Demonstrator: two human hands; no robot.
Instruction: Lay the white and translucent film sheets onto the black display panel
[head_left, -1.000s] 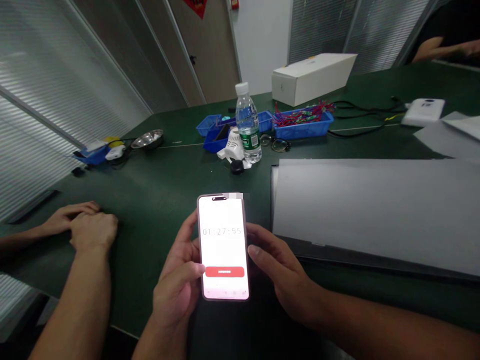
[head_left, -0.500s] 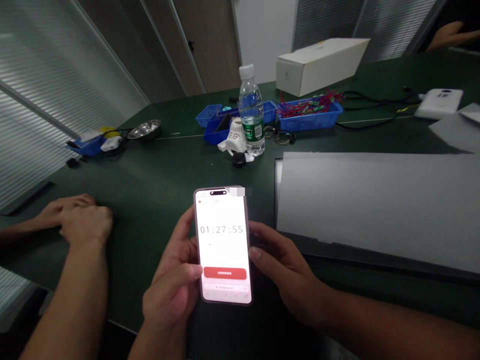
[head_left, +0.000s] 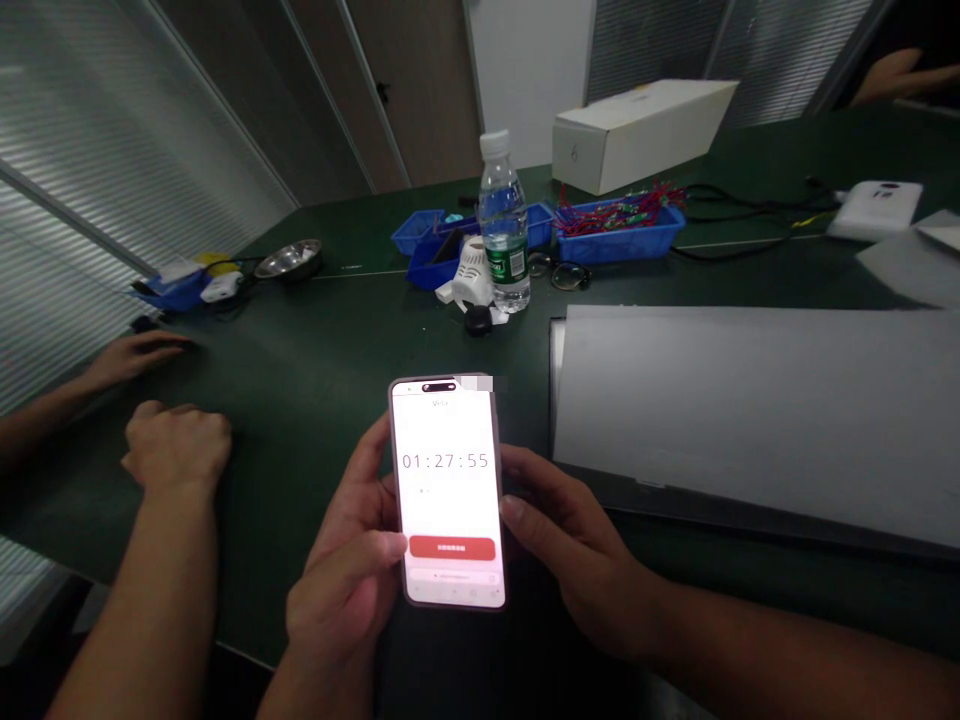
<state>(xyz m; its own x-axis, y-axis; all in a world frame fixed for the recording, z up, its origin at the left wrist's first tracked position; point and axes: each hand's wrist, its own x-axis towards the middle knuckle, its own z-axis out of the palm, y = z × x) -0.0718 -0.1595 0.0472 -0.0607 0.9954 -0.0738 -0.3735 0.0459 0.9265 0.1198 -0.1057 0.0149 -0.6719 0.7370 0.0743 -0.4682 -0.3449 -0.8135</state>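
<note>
A lit smartphone (head_left: 448, 500) stands tilted up toward me above the table's near edge, its screen showing the digits 01:27:55 over a red bar. My left hand (head_left: 341, 570) grips its left side, with the thumb at the edge beside the red bar. Along the other side, my right hand (head_left: 574, 540) is curled against the phone's right edge, thumb and fingers touching it. The backs of both hands' fingers behind the phone are hidden.
Another person's forearm and fist (head_left: 178, 445) rest on the green table at left, their other hand (head_left: 139, 358) beyond. A water bottle (head_left: 505, 225), blue wire tray (head_left: 621, 238), eyeglasses (head_left: 570, 275), white box (head_left: 641, 135) and metal bowl (head_left: 289, 262) stand farther back. Grey sheet (head_left: 750, 410) lies right.
At left, the other person's hands have come apart; one has reached farther away along the table. My own hands and the phone have barely moved.
</note>
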